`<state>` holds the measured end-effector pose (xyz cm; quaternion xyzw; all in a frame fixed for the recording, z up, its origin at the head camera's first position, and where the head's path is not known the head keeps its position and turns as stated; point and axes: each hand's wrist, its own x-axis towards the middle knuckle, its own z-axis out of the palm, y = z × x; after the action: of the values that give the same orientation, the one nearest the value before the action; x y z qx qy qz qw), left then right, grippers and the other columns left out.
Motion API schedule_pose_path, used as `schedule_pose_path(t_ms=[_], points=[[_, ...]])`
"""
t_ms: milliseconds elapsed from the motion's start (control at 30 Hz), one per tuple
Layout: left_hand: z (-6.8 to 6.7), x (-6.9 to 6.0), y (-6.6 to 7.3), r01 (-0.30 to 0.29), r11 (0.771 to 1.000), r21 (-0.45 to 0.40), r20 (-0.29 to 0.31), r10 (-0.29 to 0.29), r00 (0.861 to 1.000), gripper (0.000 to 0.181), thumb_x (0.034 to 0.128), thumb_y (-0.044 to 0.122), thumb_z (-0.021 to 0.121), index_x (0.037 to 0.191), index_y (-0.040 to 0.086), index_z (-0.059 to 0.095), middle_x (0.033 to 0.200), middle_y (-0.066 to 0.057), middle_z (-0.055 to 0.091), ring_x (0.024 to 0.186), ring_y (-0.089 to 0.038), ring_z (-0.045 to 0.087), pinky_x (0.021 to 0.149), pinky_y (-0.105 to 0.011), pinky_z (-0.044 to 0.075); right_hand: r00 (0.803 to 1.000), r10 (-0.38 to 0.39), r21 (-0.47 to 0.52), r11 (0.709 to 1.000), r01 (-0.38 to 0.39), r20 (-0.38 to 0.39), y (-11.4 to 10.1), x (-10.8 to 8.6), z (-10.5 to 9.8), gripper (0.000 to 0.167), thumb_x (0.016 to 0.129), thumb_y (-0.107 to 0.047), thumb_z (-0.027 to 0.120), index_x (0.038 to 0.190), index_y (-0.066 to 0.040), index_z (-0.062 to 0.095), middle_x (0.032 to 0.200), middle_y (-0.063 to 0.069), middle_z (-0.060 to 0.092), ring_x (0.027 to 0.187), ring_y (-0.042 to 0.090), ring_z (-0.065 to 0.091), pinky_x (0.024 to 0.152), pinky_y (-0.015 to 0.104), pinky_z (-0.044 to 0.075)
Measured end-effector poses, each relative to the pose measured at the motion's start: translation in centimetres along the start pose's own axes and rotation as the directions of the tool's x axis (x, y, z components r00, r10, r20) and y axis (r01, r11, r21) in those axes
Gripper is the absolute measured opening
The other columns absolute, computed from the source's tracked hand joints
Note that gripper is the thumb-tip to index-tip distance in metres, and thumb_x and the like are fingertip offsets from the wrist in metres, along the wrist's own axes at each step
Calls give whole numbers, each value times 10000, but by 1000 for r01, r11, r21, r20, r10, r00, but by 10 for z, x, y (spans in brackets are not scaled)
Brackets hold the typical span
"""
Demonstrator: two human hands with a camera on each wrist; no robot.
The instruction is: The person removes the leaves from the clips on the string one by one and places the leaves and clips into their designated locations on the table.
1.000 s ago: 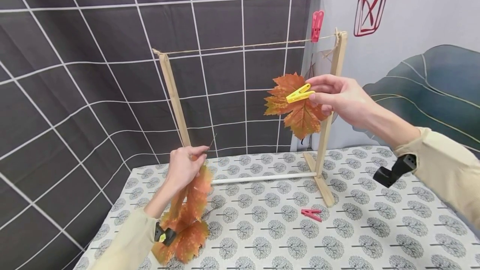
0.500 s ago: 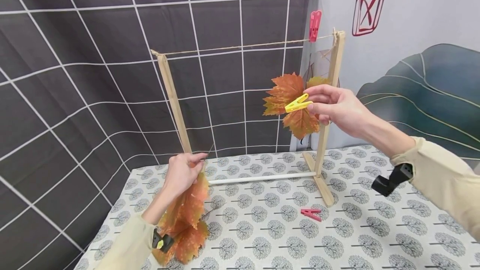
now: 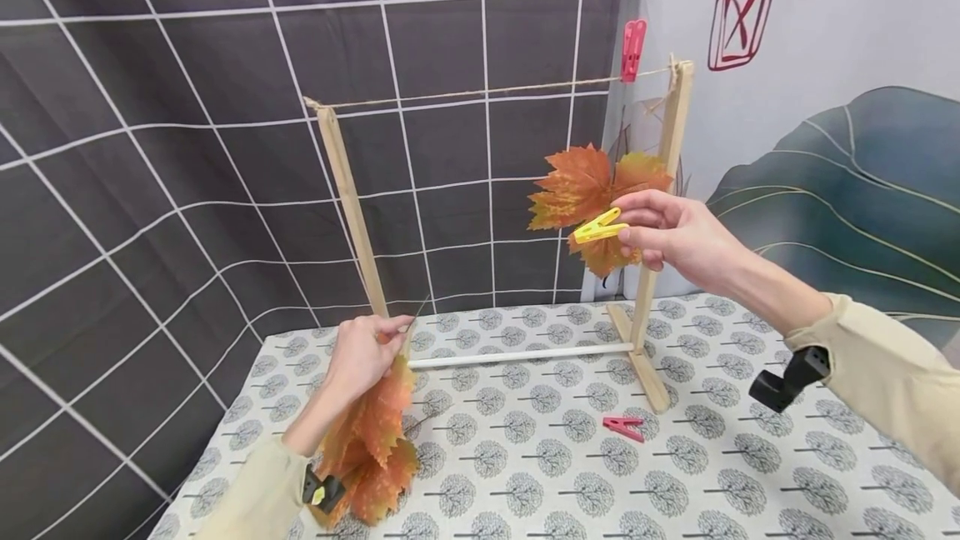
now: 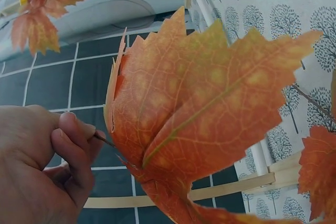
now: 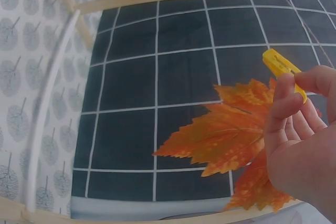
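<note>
My left hand [image 3: 363, 357] pinches the thin dark stem of an orange maple leaf [image 4: 205, 103], which hangs below the fingers beside the left post. Between thumb and fingertips, my right hand [image 3: 686, 236] holds a yellow clothespin [image 3: 600, 227]. Directly behind that hand is another orange maple leaf [image 3: 573, 190], near the right post; the fingers cover part of it. A pink clothespin [image 3: 632, 50] stands upright on the twine [image 3: 480, 93] above. Whether it holds this leaf's stem, I cannot tell.
A wooden frame has a left post [image 3: 347, 190], a right post [image 3: 675, 119] and a white bottom rod [image 3: 517, 355]. On the tree-print tablecloth [image 3: 525, 457] lies a second pink clothespin [image 3: 622, 429]. More orange leaf [image 3: 382, 486] lies below my left hand. A dark grid curtain [image 3: 442, 40] hangs behind.
My right hand has moved down a little with the yellow clothespin, uncovering more of the leaf's upper right part. My left hand has sunk slightly with its leaf.
</note>
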<state>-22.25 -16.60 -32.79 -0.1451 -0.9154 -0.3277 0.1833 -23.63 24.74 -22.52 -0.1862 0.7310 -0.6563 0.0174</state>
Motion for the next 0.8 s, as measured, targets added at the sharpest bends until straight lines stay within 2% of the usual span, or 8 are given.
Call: schedule_pose_path(t_ms=[167,400,567,733,800], points=[[1,-4,-3,1,1000,3,34,-1,999,279,860,-27,702,1115,64,770,552,30,585,338,-56,487,348,-221,353,1000,7,26,1000,-7,20,8,-3,-1,322,962,-50,662,1252,-53,522,1052,83,692,775,165,642,524,235,422],[5,-9,-7,67,998,-13,71,-66,995,303,855,-40,704,1128,75,764,618,-27,607,333,-75,477,322,-236,370,999,24,57,998,-26,27,18,-11,0,326,960,-31,657,1249,-43,509,1050,109,689,720,147,631,495,230,398],[5,-14,-9,91,996,-23,95,-89,992,311,856,-42,707,1147,61,748,499,8,553,321,-71,455,318,-236,370,999,15,79,997,-19,43,27,-17,0,306,962,0,636,1238,-51,515,1006,99,695,679,147,619,473,241,371],[7,-16,-11,107,994,-24,90,-104,991,310,853,-42,711,1139,69,755,654,-120,672,329,-69,463,314,-252,389,999,6,90,996,-10,47,34,-21,1,291,964,11,624,1226,-61,518,965,60,686,661,142,620,456,233,355],[7,-17,-11,115,993,-29,94,-112,989,309,855,-45,707,1138,69,757,712,-128,694,332,-73,467,313,-256,391,999,5,96,995,-9,48,36,-23,2,287,964,10,625,1221,-74,526,967,52,680,668,137,622,459,221,358]])
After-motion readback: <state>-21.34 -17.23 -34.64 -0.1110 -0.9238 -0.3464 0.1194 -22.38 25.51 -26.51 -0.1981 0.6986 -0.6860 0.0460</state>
